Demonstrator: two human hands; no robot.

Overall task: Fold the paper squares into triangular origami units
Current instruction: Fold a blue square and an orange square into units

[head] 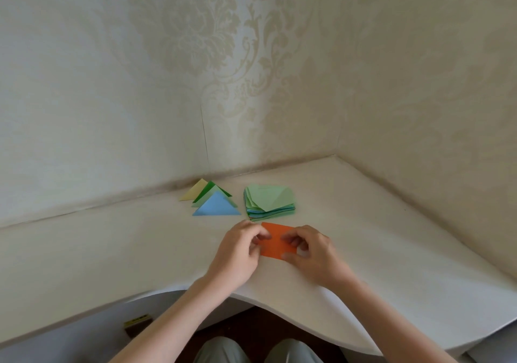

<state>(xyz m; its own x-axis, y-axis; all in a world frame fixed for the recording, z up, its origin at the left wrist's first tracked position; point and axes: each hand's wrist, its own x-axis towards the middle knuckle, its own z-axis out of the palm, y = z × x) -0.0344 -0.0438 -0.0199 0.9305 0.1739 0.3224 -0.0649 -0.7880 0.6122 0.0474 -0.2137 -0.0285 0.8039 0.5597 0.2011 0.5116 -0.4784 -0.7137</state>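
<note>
An orange paper lies on the white table, looking like a rectangle. My left hand pinches its left edge with thumb and fingers. My right hand pinches its right side, fingers curled on top and the thumb at the near edge. Behind the hands sits a stack of paper squares, mostly green, with its top sheets askew. To its left lie folded triangles overlapping one another: a blue one in front, green ones behind, a pale yellow one at the back.
The table fills a corner between two wallpapered walls. Its near edge curves inward over my knees. A small dark block with a yellow label lies on a lower surface at the bottom left.
</note>
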